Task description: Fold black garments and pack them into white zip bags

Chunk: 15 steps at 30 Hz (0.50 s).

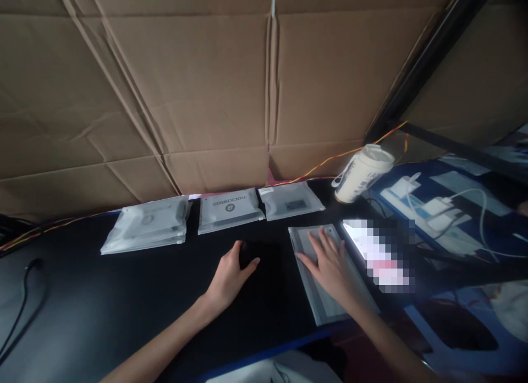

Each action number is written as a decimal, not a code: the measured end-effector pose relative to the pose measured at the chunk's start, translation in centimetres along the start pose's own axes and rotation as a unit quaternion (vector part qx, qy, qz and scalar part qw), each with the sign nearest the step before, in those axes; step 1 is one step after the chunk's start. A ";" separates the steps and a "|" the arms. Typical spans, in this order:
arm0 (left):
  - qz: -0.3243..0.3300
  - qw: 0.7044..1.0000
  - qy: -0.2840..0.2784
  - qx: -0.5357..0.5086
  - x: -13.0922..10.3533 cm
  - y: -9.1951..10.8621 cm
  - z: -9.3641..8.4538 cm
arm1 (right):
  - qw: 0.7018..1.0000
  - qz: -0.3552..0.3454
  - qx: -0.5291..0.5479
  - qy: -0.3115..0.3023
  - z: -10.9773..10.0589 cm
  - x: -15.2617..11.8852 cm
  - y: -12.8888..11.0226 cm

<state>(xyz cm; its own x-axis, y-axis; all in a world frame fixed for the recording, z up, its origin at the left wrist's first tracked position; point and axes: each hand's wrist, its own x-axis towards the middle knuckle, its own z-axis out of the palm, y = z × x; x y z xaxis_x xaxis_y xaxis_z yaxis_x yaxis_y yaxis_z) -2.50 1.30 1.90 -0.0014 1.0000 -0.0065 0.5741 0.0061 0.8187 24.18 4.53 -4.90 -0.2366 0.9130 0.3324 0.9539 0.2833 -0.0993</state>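
Observation:
My left hand [227, 277] is curled over the black table top, thumb and fingers around a small dark object [245, 253] whose kind I cannot make out against the black surface. On a frosted zip pouch [315, 295] to the right, my right hand [332, 264] lies flat with its fingers spread. Three groups of similar pouches rest along the back: a thick stack [146, 224] at the left, a pouch with printed lettering [229, 209] in the middle, and a pouch showing a dark rectangle [291, 201] to its right.
A white lidded cup [363, 174] stands at the back right. Beside the right pouch lies a lit, pixelated screen [377, 256]. White power strips [429, 209] with cables are farther right. Cardboard [214, 86] walls the back. A black cable [25, 295] lies at the left.

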 end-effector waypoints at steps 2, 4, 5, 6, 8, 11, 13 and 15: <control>0.096 0.981 0.093 0.140 -0.1 0.3 0.0 | 1.000 0.005 -0.002 -0.006 -0.4 0.2 -0.2; 0.159 0.949 0.146 0.231 -1.0 1.1 0.0 | 1.000 0.009 -0.001 -0.012 -0.8 0.2 -0.3; 0.176 0.939 0.144 0.260 -1.6 1.6 0.2 | 1.000 0.013 -0.002 -0.014 -0.9 0.2 -0.4; 0.187 0.933 0.125 0.281 -2.4 2.1 0.4 | 1.000 0.019 -0.003 -0.012 -0.9 0.2 -0.5; 0.193 0.928 0.067 0.312 -3.9 3.0 1.4 | 0.999 0.031 -0.007 -0.004 -0.7 0.2 -0.5; 0.156 0.919 0.017 0.363 -5.6 3.9 3.5 | 0.999 0.036 -0.011 0.019 -0.3 0.1 -0.4; 0.113 0.915 0.020 0.386 -5.9 4.1 4.5 | 0.999 0.031 -0.012 0.032 -0.2 0.1 -0.3; 0.079 0.925 0.023 0.371 -5.8 4.2 4.8 | 0.999 0.027 -0.010 0.041 -0.1 0.0 -0.2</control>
<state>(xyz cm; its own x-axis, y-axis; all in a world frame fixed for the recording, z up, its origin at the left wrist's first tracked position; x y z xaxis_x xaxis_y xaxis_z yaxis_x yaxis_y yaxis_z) 3.85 -4.44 2.59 0.1062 0.9873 0.1178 0.9740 -0.1272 0.1874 23.97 4.46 -4.74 -0.1695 0.8994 0.4029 0.9687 0.2273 -0.0997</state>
